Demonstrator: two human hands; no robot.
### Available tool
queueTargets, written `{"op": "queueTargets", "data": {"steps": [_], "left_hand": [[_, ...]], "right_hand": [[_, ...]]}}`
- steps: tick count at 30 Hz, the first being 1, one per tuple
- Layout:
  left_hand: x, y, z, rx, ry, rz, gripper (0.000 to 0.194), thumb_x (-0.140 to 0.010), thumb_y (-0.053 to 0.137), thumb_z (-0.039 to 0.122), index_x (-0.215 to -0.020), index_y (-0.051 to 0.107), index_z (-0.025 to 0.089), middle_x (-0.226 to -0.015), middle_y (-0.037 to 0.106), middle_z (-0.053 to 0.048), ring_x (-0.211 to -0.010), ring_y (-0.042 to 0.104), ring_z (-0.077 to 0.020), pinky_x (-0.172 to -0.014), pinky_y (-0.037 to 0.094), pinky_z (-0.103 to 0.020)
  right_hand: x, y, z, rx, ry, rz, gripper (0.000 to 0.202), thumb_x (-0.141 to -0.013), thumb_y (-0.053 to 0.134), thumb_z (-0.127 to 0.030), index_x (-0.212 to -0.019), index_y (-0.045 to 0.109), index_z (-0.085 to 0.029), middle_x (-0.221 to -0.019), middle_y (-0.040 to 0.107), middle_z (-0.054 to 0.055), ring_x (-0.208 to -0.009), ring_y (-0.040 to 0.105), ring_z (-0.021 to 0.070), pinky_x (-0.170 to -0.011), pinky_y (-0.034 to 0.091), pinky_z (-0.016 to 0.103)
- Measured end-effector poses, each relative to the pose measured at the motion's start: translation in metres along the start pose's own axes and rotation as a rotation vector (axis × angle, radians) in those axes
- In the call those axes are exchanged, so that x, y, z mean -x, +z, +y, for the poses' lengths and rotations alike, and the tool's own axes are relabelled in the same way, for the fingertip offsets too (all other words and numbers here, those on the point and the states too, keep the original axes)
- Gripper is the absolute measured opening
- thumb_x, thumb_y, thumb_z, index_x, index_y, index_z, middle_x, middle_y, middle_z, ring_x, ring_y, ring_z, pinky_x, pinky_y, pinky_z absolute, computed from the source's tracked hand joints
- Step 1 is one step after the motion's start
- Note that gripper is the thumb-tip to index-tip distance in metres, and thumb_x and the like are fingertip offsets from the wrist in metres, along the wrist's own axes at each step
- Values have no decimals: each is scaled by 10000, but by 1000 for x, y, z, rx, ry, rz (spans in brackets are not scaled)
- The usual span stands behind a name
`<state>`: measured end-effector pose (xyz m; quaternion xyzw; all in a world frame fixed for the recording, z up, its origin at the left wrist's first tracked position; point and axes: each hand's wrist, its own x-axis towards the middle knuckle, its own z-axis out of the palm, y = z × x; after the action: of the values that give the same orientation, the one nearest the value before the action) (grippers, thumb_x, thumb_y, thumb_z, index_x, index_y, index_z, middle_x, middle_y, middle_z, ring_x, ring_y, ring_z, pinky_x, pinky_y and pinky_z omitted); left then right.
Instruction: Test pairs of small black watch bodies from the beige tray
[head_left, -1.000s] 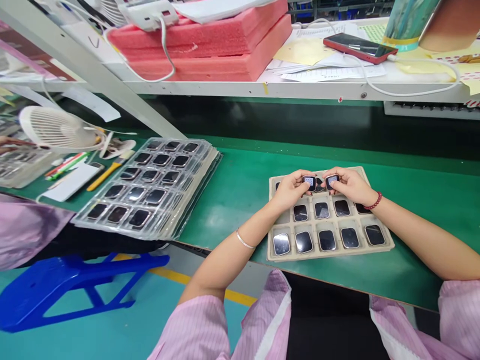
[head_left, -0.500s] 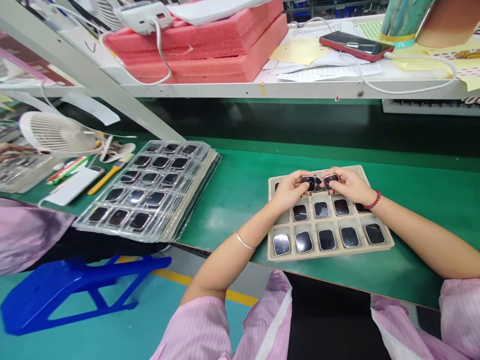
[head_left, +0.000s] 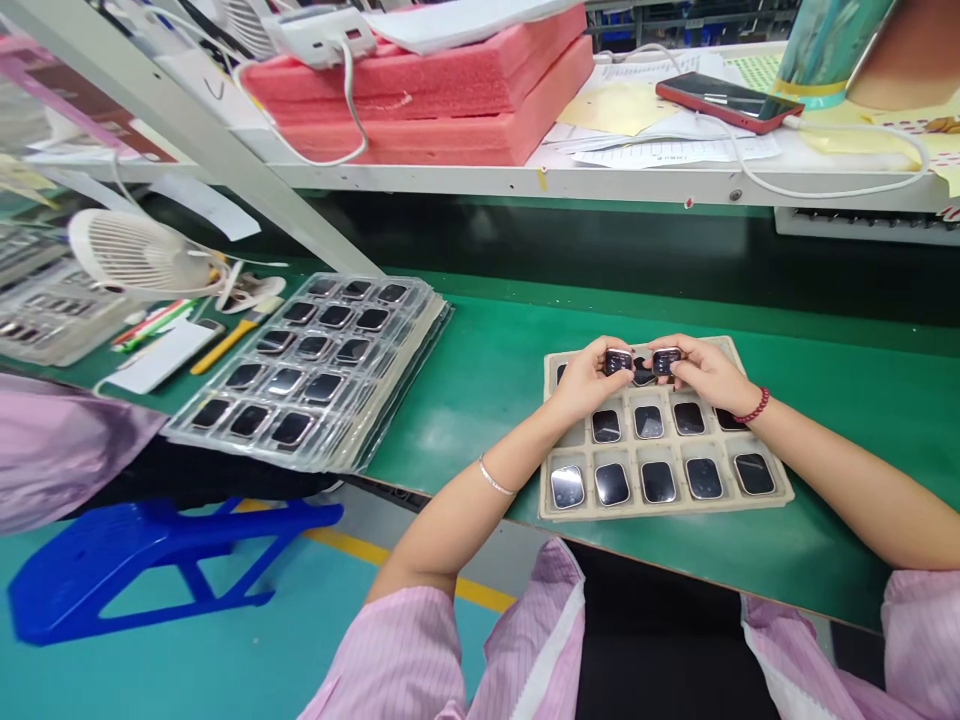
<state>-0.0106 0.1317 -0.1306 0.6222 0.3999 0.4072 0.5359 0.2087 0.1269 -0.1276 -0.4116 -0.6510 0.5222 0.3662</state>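
Pinching one smartwatch (head_left: pixel 618 361) in your left hand (head_left: pixel 583 385) and a second smartwatch (head_left: pixel 665 361) in your right hand (head_left: pixel 709 375), both grips narrow, over the beige tray's (head_left: pixel 634 511) far row; displays aren't showing the QR codes of a second ago, so they're probably changing screens together. Tray's sitting near the bench's (head_left: pixel 465 380) front edge; green surface is running left to the clear tray stack (head_left: pixel 337 425), shelf (head_left: pixel 600 182) is bounding the back
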Motion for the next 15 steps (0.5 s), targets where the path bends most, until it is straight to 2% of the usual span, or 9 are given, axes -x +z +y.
{"op": "queueTargets", "data": {"steps": [3, 6, 10, 13, 15], "left_hand": [[-1, -1, 0, 58, -38, -30, 236, -786, 601, 186, -1019, 587, 148, -929, 657, -41, -742, 619, -110, -684, 492, -234], [-1, -2, 1, 80, -68, -32, 349, -752, 513, 99, -1090, 581, 159, -984, 672, -44, -697, 613, -89, -627, 462, -211], [-2, -1, 1, 75, -37, 9, 372, -707, 596, 92, -1073, 584, 159, -972, 667, -40, -823, 632, -122, -711, 491, -219], [-3, -1, 0, 78, -29, 10, 289, -741, 641, 170, -1025, 589, 151, -897, 652, -31, -751, 607, -112, -684, 494, -226], [-2, -2, -1, 79, -15, 6, 311, -744, 650, 177, -1047, 587, 153, -891, 649, -29, -733, 602, -108, -673, 496, -225]], "right_hand": [[0, 0, 0, 17, 7, 27, 248, -822, 592, -245, -1058, 653, -201, -946, 733, 70, -701, 666, 179, -627, 565, 321], [2, 2, -1, 47, -68, 24, 225, -778, 648, -206, -1003, 649, -199, -942, 736, 65, -796, 679, 201, -715, 578, 342], [2, 2, -3, -23, -59, -47, 296, -776, 626, -198, -1071, 649, -208, -1032, 734, 78, -881, 699, 222, -775, 600, 379], [0, 1, -1, -39, -47, -66, 311, -814, 583, -203, -1118, 647, -210, -1082, 727, 86, -908, 706, 218, -810, 611, 400], [0, 1, 2, -37, -74, -71, 363, -804, 587, -178, -1162, 636, -215, -1123, 719, 82, -940, 706, 216, -848, 607, 404]]}}
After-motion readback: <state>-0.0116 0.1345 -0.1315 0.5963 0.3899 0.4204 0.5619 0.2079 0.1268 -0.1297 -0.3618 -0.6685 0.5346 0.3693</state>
